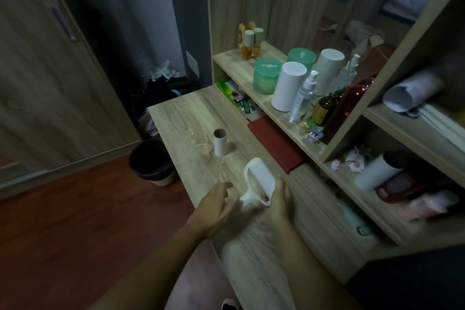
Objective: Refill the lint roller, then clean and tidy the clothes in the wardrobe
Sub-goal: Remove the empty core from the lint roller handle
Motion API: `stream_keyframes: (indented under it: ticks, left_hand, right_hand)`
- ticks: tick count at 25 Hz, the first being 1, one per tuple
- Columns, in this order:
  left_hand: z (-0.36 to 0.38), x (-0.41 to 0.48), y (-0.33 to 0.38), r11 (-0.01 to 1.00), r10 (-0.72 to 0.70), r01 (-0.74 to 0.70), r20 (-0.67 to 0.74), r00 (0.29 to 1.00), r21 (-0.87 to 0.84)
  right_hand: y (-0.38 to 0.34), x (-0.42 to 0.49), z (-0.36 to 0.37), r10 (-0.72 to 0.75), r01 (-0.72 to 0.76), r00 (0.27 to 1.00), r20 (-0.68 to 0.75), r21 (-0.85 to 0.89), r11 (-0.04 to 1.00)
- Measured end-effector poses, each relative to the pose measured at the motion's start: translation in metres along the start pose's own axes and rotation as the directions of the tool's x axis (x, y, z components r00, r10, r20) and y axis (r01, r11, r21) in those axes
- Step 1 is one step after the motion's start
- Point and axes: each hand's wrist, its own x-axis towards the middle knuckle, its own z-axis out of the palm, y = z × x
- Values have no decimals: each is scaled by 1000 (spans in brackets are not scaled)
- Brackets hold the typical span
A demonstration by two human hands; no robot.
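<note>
The right grip (279, 200) clasped the lint roller (251, 187); the left grip's (217, 200) hold was unclear. Pressing the refill (264, 176) fully home seemed wise.

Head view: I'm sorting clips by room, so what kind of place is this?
Most likely a bedroom dressing area: a wooden wardrobe door on the left, a mirror reflecting a bed, and a shelf holding a spray bottle and a green jar.
</note>
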Motion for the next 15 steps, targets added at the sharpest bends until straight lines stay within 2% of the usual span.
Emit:
stream_keyframes:
  ticks: [2,4,7,12,15]
  left_hand:
    - [-8,14,12,984,-93,72,-128,987,-165]
    - [-15,30,21,965,-99,62,-138,985,-254]
    - [-23,36,21,981,-17,4,-65,998,-196]
    - [-19,28,12,944,-100,74,-66,993,-320]
    - [-20,26,11,941,-108,85,-53,993,-328]
  right_hand:
    - [-2,-3,-7,-31,34,999,37,-108,994]
    - [-4,-8,-11,-41,67,992,119,-230,971]
    - [-7,-18,-11,-63,100,982,178,-204,974]
    - [-4,-22,-8,-159,183,979,125,-216,959]
    - [-6,-25,-7,-189,210,975,115,-206,956]
